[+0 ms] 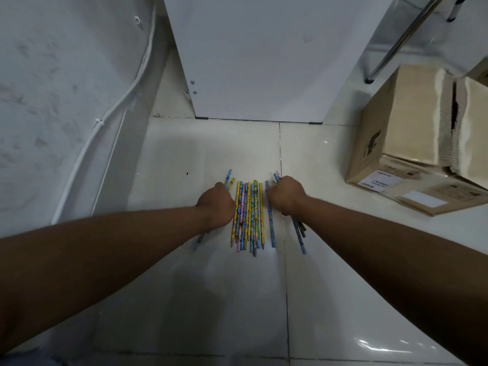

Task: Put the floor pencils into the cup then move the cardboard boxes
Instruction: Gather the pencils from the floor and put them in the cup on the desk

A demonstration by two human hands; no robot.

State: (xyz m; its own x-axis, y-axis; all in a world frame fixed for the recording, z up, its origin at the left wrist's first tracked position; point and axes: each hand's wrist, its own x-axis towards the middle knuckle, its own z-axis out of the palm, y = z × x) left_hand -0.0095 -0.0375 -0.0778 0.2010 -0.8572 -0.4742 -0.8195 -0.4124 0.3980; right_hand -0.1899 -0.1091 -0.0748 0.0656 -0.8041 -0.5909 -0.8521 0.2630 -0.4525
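Several colourful pencils (249, 215) lie side by side on the white tiled floor, pointing away from me. My left hand (217, 204) rests at the left side of the row, fingers curled over a couple of pencils. My right hand (286, 195) is at the right side, fist closed around a few blue pencils that stick out below it. A cardboard box (412, 143) with torn flaps stands on the floor at the right. No cup is in view.
A white panel (258, 62) stands upright just beyond the pencils. A white wall with a clipped cable (103, 120) runs along the left. A metal chair leg (396, 46) slants down behind the box. A second box edge (480, 72) shows at far right.
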